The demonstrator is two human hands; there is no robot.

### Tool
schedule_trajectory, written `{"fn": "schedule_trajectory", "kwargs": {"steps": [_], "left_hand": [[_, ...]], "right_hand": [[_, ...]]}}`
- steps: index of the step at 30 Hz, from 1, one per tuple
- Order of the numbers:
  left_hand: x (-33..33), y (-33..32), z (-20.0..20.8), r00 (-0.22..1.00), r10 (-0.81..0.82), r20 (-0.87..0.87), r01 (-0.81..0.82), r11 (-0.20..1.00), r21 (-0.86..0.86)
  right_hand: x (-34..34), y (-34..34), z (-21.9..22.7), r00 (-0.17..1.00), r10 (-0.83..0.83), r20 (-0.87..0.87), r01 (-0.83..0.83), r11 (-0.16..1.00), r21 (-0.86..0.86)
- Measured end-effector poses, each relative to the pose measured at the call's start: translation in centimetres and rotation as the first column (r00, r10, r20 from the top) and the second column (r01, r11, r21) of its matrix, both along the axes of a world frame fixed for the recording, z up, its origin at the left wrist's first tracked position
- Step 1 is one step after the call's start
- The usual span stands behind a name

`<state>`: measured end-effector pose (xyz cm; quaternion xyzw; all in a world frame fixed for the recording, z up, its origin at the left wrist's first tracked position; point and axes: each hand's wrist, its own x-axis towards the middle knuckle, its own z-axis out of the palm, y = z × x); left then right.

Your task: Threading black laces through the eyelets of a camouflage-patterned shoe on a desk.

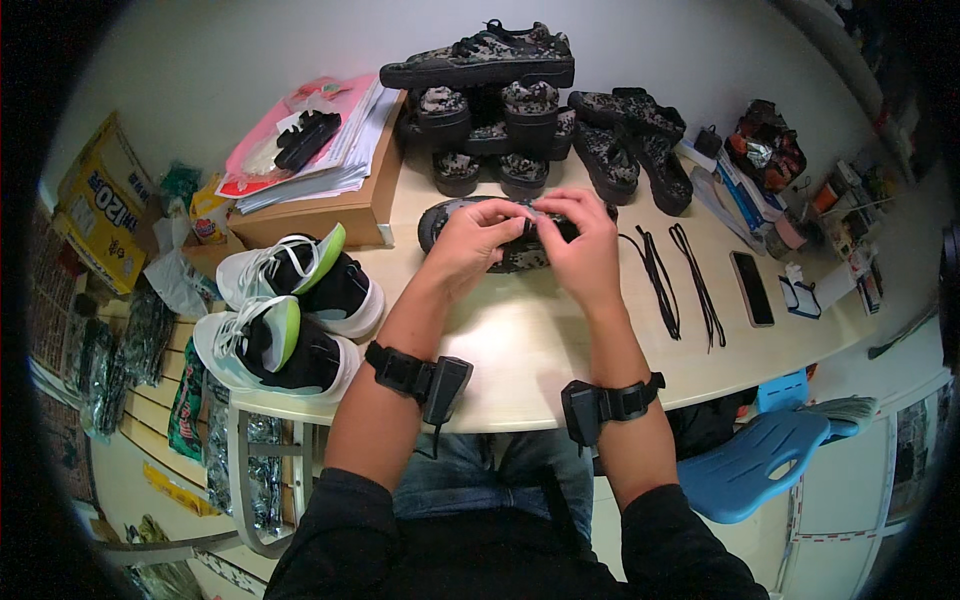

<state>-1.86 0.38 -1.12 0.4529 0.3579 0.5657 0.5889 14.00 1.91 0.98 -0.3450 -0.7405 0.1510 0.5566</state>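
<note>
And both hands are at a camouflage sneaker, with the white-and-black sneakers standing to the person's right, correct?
No: the white-and-black sneakers stand to the person's left, as the head view shows. The left hand and right hand are at a camouflage sneaker.

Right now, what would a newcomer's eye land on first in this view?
Probably the stack of camouflage-patterned shoes at the table's far side, against the pale wall. Next, the white-and-black sneakers with lime-green parts, on the table left of the person's left forearm. Then, at the centre, the left hand and right hand meeting over a single camouflage shoe; whatever they pinch is too small to identify.
</note>
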Motion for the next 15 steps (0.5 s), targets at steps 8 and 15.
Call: {"fn": "schedule_trajectory", "kwargs": {"steps": [8, 15], "left_hand": [[-0.1, -0.1, 0.0, 0.998, -0.040, 0.038, 0.038, 0.999, 0.035], [1.4, -1.2, 2.3, 0.985, 0.052, 0.163, -0.048, 0.998, -0.030]], "right_hand": [[-0.1, 0.0, -0.3, 0.992, 0.034, 0.120, -0.034, 0.999, -0.003], [-0.2, 0.3, -0.3, 0.982, 0.067, -0.176, -0.078, 0.995, -0.056]]}}
